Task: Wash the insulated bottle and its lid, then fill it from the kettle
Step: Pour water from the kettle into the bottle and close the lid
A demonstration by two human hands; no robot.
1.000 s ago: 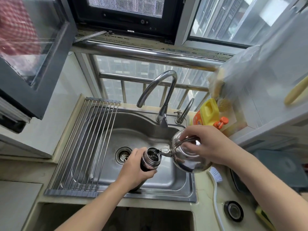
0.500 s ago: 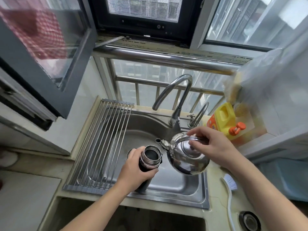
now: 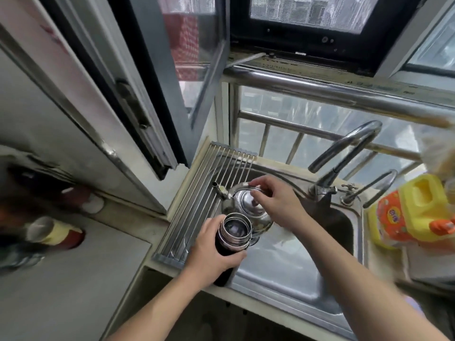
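The dark insulated bottle (image 3: 231, 238) with a steel neck has its mouth open and no lid on it. My left hand (image 3: 209, 252) grips its body, over the front left of the sink (image 3: 295, 279). The shiny steel kettle (image 3: 248, 212) is level, just behind the bottle, above the drying rack's bars, with its spout pointing left and away from the bottle. My right hand (image 3: 275, 200) holds the kettle's handle from the right. The bottle's lid is not in view.
A roll-up steel rack (image 3: 197, 205) covers the sink's left part. The curved tap (image 3: 344, 153) and a smaller tap stand at the back right. A yellow detergent jug (image 3: 413, 212) sits on the right counter. Blurred jars (image 3: 54, 232) stand on the left counter under an open window.
The kettle has come upright from pouring and my right hand has carried it left over the rack. The bottle stays in my left hand. My view has swung left.
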